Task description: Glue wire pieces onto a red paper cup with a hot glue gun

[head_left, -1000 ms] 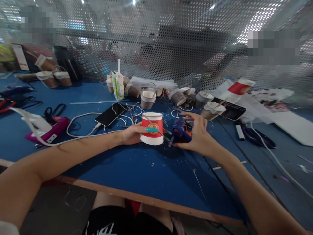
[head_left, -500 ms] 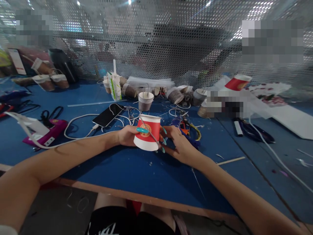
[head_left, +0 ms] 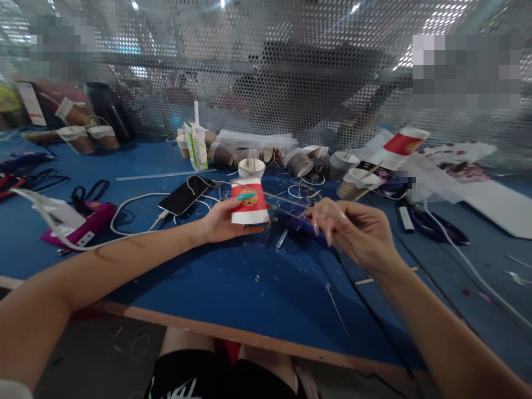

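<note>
My left hand (head_left: 224, 220) grips a red and white paper cup (head_left: 250, 204) with a gold emblem, the thumb across its front. The cup is held tilted above the blue table (head_left: 187, 288). To its right, my right hand (head_left: 338, 224) is closed in a pinch on a thin grey cord (head_left: 286, 198), blurred by motion, that stretches toward the cup. Just below that cord lies a blue tool like a glue gun (head_left: 305, 228), partly behind my right hand. A cord-wrapped cup (head_left: 251, 166) stands directly behind the held cup.
A phone (head_left: 184, 197) on a white cable and a purple power strip (head_left: 83, 221) lie to the left. Several wrapped cups and a drink carton (head_left: 197, 145) line the mesh at the back. Another red cup (head_left: 403, 145) and black-handled scissors (head_left: 436, 224) are at right.
My right hand has left the cup's side and moved right, drawing the cord out. My left hand still holds the cup, now slightly higher. The glue-gun-like tool and its black cable show more.
</note>
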{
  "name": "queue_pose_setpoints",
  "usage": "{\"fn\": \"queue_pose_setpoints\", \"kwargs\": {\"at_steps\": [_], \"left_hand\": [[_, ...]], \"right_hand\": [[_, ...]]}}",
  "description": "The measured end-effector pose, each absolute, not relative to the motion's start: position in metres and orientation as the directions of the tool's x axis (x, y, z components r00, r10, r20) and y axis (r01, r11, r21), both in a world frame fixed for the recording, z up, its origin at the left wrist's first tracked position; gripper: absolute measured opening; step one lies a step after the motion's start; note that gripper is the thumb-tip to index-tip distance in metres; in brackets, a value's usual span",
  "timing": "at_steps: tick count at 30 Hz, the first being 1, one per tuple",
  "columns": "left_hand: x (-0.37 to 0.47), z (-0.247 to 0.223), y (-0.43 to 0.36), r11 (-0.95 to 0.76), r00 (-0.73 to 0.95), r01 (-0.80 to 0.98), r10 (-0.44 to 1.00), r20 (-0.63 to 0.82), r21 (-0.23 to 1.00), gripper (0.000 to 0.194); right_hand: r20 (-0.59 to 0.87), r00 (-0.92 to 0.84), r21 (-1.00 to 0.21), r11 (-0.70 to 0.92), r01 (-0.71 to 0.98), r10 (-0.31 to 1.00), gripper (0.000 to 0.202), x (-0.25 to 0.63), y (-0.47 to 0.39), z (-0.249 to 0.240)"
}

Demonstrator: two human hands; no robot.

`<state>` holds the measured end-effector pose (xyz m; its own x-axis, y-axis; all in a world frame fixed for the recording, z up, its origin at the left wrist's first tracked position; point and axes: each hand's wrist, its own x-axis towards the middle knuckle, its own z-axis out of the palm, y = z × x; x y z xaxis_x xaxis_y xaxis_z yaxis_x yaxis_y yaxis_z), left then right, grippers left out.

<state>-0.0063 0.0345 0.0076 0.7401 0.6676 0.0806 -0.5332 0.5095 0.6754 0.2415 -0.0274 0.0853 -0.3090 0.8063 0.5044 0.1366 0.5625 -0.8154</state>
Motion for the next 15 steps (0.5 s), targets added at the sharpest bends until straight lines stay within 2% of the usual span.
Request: {"fn": "queue_pose_setpoints", "kwargs": {"at_steps": [3, 5, 8, 12, 15], "left_hand": [[-0.005, 0.006, 0.032, 0.499, 0.763, -0.459, 0.645, 0.038, 0.735, 0.05], [-0.005, 0.006, 0.031, 0.482, 0.769, -0.422, 0.639, 0.022, 0.768, 0.05], [-0.004, 0.007, 0.03, 0.467, 0.765, -0.407, 0.644, 0.013, 0.785, 0.055], [-0.003, 0.009, 0.028, 0.465, 0.763, -0.414, 0.646, 0.02, 0.783, 0.064], [-0.002, 0.009, 0.027, 0.455, 0.77, -0.42, 0.636, 0.044, 0.786, 0.061]], "right_hand": [[0.469, -0.285, -0.88, 0.47, -0.069, 0.836, 0.045, 0.236, -0.033, 0.088], [0.412, -0.261, -0.911, 0.402, -0.093, 0.873, 0.042, 0.234, -0.035, 0.089], [0.371, -0.164, -0.929, 0.369, -0.043, 0.914, 0.038, 0.234, -0.033, 0.086], [0.378, -0.125, -0.924, 0.382, 0.008, 0.917, 0.042, 0.237, -0.025, 0.077], [0.391, -0.061, -0.901, 0.395, 0.18, 0.918, 0.044, 0.243, -0.017, 0.066]]}}
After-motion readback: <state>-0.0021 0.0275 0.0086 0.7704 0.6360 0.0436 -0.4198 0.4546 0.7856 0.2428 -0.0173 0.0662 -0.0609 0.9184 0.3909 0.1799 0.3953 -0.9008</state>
